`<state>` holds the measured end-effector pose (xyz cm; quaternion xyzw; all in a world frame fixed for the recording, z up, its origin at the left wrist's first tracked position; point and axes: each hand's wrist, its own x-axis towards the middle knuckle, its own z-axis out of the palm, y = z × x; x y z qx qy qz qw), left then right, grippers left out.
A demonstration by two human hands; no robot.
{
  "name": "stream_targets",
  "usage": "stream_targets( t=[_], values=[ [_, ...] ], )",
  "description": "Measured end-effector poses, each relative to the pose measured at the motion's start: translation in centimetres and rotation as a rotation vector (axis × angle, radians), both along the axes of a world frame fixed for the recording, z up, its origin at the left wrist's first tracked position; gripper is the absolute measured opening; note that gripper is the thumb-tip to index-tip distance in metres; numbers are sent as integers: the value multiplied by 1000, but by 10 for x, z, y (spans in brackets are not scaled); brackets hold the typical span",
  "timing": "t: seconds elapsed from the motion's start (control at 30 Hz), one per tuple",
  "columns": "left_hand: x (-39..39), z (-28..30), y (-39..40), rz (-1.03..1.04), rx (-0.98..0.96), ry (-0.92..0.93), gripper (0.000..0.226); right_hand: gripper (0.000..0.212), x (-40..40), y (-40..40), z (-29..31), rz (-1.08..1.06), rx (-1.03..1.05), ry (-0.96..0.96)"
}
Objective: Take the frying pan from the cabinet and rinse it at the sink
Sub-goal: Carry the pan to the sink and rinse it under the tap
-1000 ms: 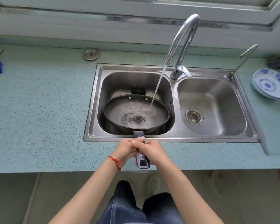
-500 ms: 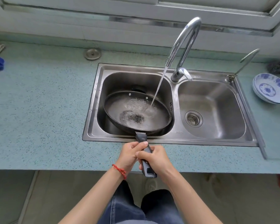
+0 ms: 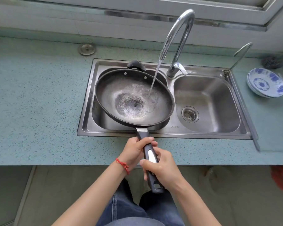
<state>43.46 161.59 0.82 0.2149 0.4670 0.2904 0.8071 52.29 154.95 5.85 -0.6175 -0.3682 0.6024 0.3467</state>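
The black frying pan (image 3: 132,98) hangs over the left basin of the steel double sink (image 3: 207,136), lifted near rim height and tilted. Water pools in its worn centre. A stream from the tall chrome faucet (image 3: 178,35) lands on the pan's right side. My left hand (image 3: 135,150) grips the upper part of the black-and-white handle. My right hand (image 3: 163,168) holds the handle lower down, near its end. Both hands are over the counter's front edge.
The speckled green counter (image 3: 39,111) surrounds the sink. Stacked blue-and-white bowls (image 3: 266,82) and a dark scourer (image 3: 271,61) sit at the right. A thin second tap (image 3: 238,54) rises by the right basin, which has a drain strainer (image 3: 190,114). A round metal cap (image 3: 87,48) lies back left.
The pan has risen out of the left basin toward the rim and come closer to me. My hands have slid apart along the handle, the right one moving toward its end.
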Motion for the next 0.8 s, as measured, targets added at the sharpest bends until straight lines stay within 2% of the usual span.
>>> stream_targets(
  t=[0.47, 0.63, 0.7, 0.8],
  values=[
    [4, 16, -12, 151, 191, 112, 5, 11, 2, -10, -3, -51, 97, 128],
    [11, 12, -12, 172, 308, 262, 13, 10, 15, -7, -3, 27, 57, -19],
    [15, 10, -13, 165, 365, 352, 13, 13, 20, -9, -2, 12, 19, -61],
    [18, 6, -14, 184, 408, 445, 13, 6, 14, -13, -4, -58, 9, -169]
  ],
)
